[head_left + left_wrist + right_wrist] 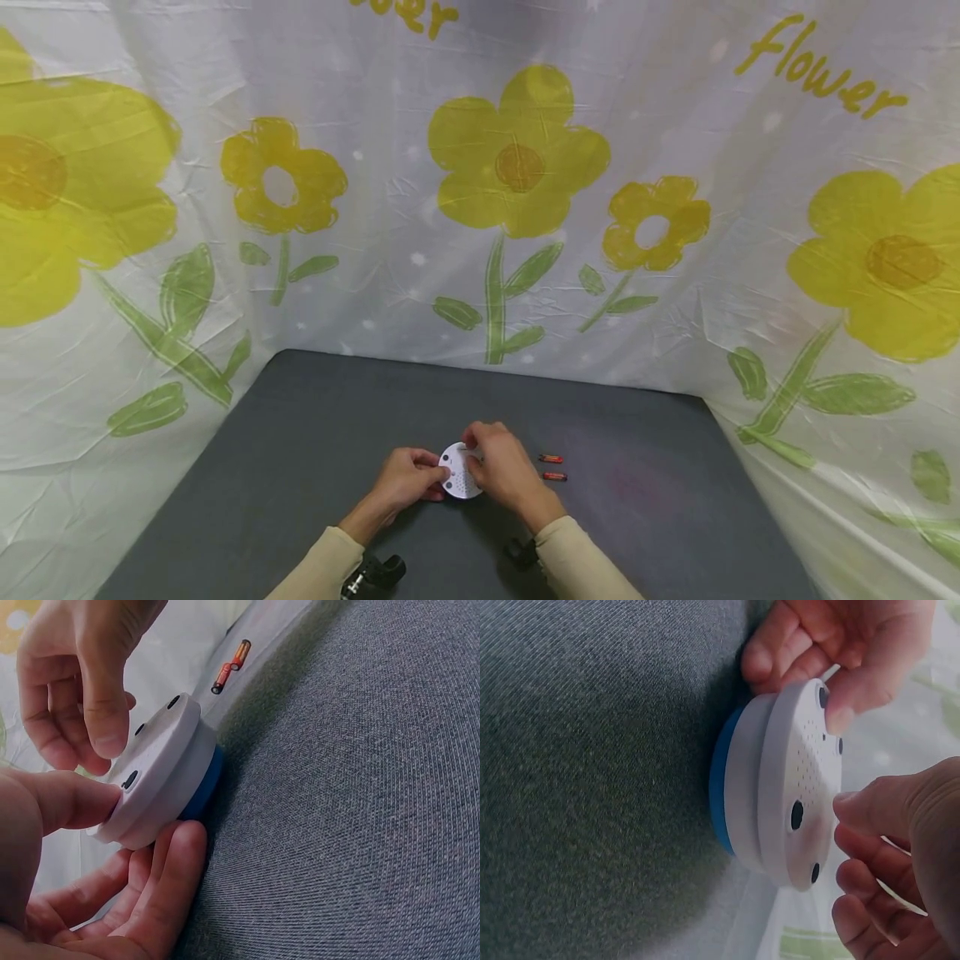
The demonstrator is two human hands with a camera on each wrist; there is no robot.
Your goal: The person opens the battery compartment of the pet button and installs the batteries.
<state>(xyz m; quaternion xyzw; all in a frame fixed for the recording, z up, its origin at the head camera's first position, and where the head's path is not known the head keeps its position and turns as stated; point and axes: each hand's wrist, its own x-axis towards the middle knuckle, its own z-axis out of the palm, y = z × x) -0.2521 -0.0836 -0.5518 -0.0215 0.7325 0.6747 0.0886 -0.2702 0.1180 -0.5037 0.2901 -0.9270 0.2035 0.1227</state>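
A round white device (459, 479) has a perforated face turned up, dark round feet near its rim and a blue underside (721, 780). My left hand (408, 482) grips its left edge, the thumb on the face and the fingers under the rim in the left wrist view. My right hand (504, 468) is over the right part of the face, its fingers loosely bent. The right thumb's tip is at or very near the face in the right wrist view; nothing shows between those fingers, and contact is hard to tell.
Two red batteries, an upper one (551, 458) and a lower one (555, 477), lie to the right of my right hand on the dark grey table (337, 408). A white curtain (390, 275) with yellow flowers hangs around the table.
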